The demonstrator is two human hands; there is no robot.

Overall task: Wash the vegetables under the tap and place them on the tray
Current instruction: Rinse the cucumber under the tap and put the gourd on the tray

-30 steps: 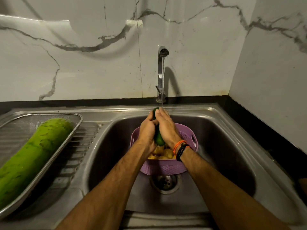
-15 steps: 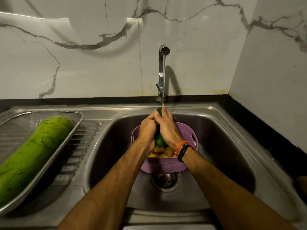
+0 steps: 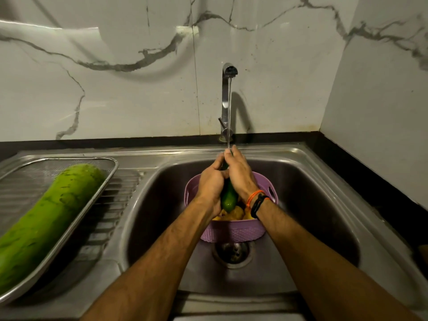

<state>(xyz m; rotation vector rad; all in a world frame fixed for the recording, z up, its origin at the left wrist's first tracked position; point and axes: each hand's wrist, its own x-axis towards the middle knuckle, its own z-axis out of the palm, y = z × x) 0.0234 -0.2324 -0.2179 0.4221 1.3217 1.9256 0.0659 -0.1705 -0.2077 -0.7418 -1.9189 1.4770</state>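
While the left hand point(image 3: 212, 184) and right hand point(image 3: 240, 173) both clasp the cucumber point(image 3: 228, 197) under the tap point(image 3: 228, 89), its long axis running away from the body, the tray point(image 3: 108, 172) lies well to the left, nearer the left hand.

Basin crowded at its middle, open toward the right.

The basket point(image 3: 232, 235) stands mid-sink point(image 3: 324, 193) over the drain point(image 3: 232, 252), and both hands point(image 3: 212, 181) point(image 3: 239, 172) wrap the cucumber point(image 3: 228, 198) above it, right under the tap point(image 3: 225, 100), blocking the centre. Bare basin floor lies right of the basket and near the front wall. On the left, the gourd point(image 3: 46, 223) takes up most of the tray point(image 3: 108, 179); a strip along its far side looks free, though the mesh is dim.
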